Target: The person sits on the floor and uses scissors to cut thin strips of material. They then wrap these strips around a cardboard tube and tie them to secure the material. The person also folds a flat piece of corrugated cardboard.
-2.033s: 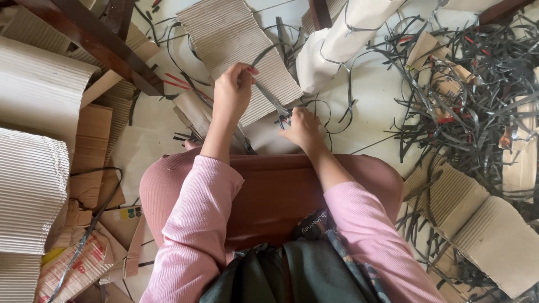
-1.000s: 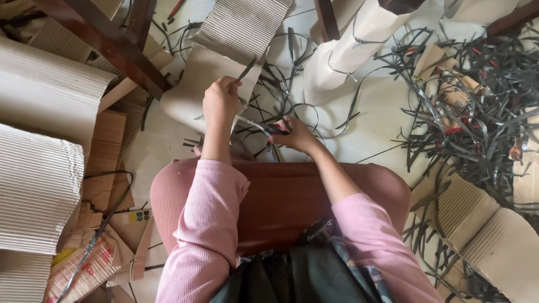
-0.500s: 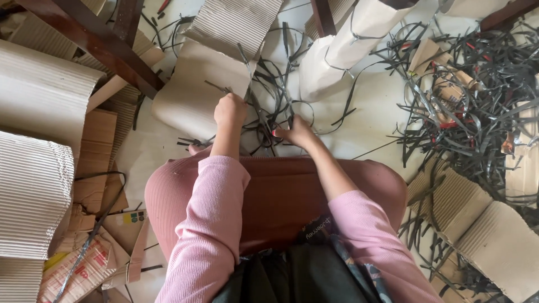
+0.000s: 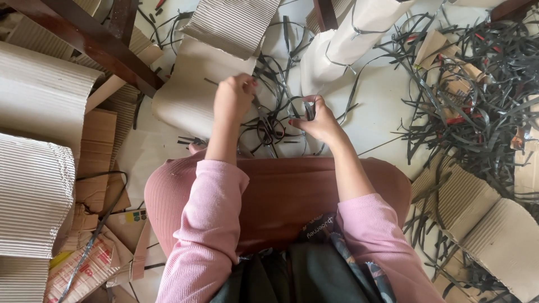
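Between both hands (image 4: 275, 109), seemingly scissors (image 4: 268, 124).

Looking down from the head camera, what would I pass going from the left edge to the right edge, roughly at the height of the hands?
Curved corrugated cardboard sheets → dark wooden leg → left hand → scissors → right hand → bare pale floor → heap of dark strips.
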